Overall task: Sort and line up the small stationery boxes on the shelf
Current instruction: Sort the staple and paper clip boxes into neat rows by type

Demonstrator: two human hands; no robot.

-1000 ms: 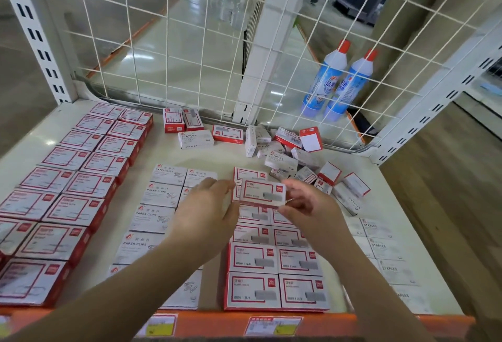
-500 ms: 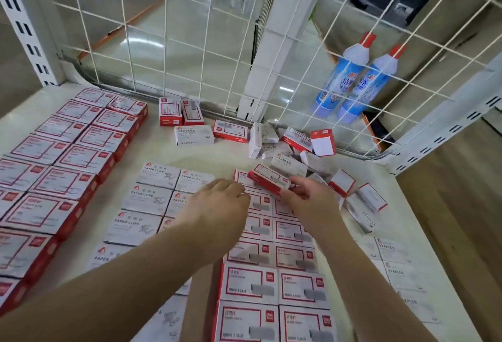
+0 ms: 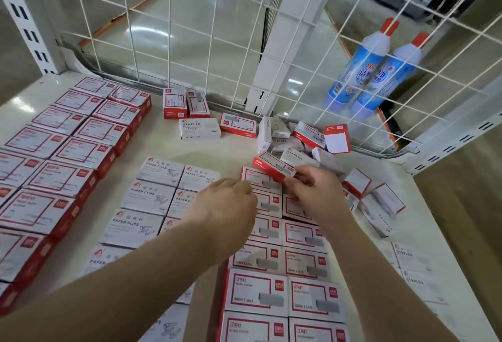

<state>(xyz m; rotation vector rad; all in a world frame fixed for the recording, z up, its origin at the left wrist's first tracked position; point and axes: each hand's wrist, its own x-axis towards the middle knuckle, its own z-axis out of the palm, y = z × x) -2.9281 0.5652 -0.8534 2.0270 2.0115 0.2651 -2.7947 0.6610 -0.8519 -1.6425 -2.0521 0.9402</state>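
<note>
My right hand (image 3: 316, 196) pinches a small red-and-white staple box (image 3: 273, 168), tilted over the far end of a double row of like boxes (image 3: 282, 260). Beside it, my left hand (image 3: 226, 207) rests with curled fingers on the row's far left boxes; whether it holds anything is hidden. A loose heap of mixed boxes (image 3: 296, 142) lies behind the row. White paper clip boxes (image 3: 148, 197) form rows left of my arms. Larger red-edged boxes (image 3: 68, 151) line the far left.
A white wire grid (image 3: 217, 42) closes the shelf's back, with two blue bottles (image 3: 372, 70) behind it. Two red boxes (image 3: 186, 103) and a white staples box (image 3: 199, 128) lie near the back. White staples boxes (image 3: 410, 268) run along the right edge.
My right hand has carried the red-and-white box from above the row's middle to its far end and tilted it. My left hand followed forward. The camera has moved closer.
</note>
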